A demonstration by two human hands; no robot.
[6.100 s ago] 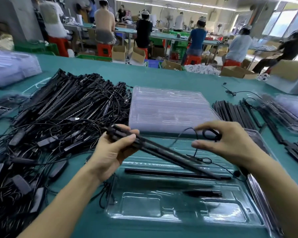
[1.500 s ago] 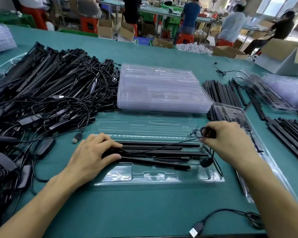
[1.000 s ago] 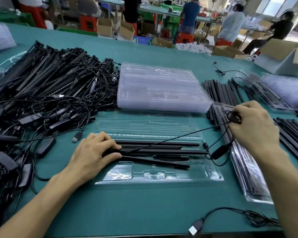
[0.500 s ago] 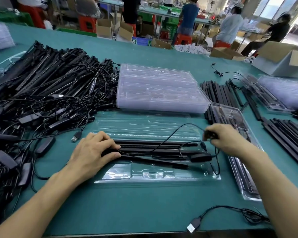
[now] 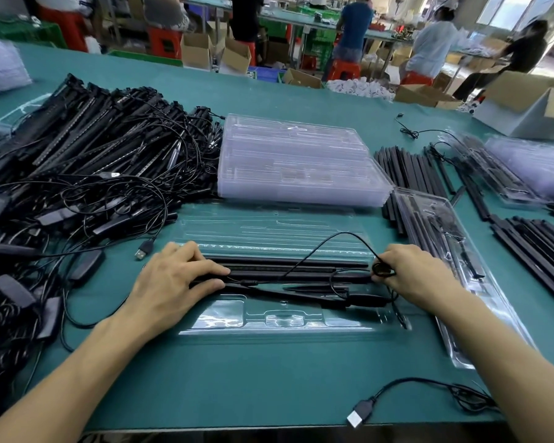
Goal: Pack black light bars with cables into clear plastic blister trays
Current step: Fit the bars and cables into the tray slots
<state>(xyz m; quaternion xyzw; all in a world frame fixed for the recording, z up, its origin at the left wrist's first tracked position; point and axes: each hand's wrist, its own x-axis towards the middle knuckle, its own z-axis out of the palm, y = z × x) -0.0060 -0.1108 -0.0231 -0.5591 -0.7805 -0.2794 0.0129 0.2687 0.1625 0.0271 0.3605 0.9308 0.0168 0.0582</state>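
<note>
Pressing light bars [image 5: 285, 272] into the centre-frame blister tray [image 5: 269, 327] with flat left hand [image 5: 173, 282], pinching coiled cable [image 5: 381, 269] with right hand [image 5: 419, 273].

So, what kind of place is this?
Most likely a factory packing line: a heap of black light bars beside a stack of clear blister trays, and other workers at long benches behind.

Left hand [image 5: 173, 282] presses light bars [image 5: 269, 269] in tray [image 5: 269, 322]; right hand [image 5: 419, 276] pinches coiled cable [image 5: 382, 269].
</note>
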